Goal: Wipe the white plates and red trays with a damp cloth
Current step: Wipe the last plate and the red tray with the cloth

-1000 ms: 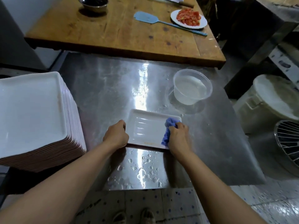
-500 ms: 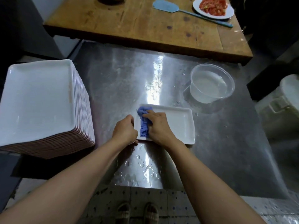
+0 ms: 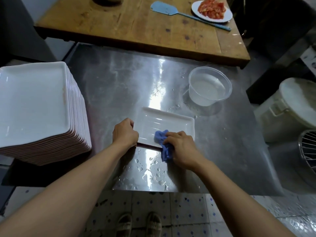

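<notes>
Cloth (image 3: 163, 142) under right hand (image 3: 183, 147) now at plate's (image 3: 164, 124) near edge.

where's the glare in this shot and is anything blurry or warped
Head view: a bright glare streak runs down the steel table, past the white plate to the water drops near its front edge; the wide-angle lens bows the plate stack and wooden table; the corners are dark and soft, the wire rack smeared.

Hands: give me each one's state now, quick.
Left hand: grips the white plate's left edge.
Right hand: holds the blue cloth on that plate.
</notes>
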Motion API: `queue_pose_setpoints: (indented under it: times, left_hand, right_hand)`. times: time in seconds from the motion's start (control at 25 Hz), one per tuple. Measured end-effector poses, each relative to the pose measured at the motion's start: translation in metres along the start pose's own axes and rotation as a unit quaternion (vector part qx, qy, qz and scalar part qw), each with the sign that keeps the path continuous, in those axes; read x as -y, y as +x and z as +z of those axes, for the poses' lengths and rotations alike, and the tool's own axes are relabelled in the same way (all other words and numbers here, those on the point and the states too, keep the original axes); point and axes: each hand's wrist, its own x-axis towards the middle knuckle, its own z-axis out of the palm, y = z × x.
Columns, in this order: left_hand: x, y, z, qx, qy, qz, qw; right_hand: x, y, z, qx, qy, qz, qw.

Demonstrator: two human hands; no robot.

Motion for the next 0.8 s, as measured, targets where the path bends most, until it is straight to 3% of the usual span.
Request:
queue_pose_setpoints:
  times: [0.16, 0.28, 0.4, 0.52, 0.6, 0.72, 0.8]
  left_hand:
    - [-0.004, -0.002, 0.002, -0.018, 0.006, -0.005, 1.0]
    - [-0.01, -0.005, -0.003, -0.03, 0.075, -0.011, 0.997]
    - [-0.024, -0.017, -0.007, -0.032, 0.199, -0.009, 0.979]
    - [-0.038, -0.04, -0.003, -0.055, 0.242, 0.141, 0.958]
    - [-0.046, -0.051, 0.006, -0.013, 0.241, 0.269, 0.932]
    - [-0.055, -0.055, 0.021, 0.076, 0.319, 0.328, 0.886]
    - [-0.056, -0.053, 0.028, 0.091, 0.354, 0.343, 0.866]
  right_hand:
    - [-0.029, -0.028, -0.012, -0.005, -0.052, 0.034, 0.998]
    - [-0.028, -0.027, -0.014, 0.0, -0.107, 0.024, 0.994]
    - [-0.027, -0.029, -0.02, -0.078, -0.012, 0.069, 0.994]
    - [-0.034, -0.035, -0.036, -0.181, 0.134, 0.136, 0.965]
    - [-0.039, -0.037, -0.044, -0.221, 0.186, 0.159, 0.944]
    - [-0.048, -0.039, -0.05, -0.24, 0.221, 0.189, 0.926]
    - [-0.053, -0.04, -0.05, -0.233, 0.245, 0.202, 0.919]
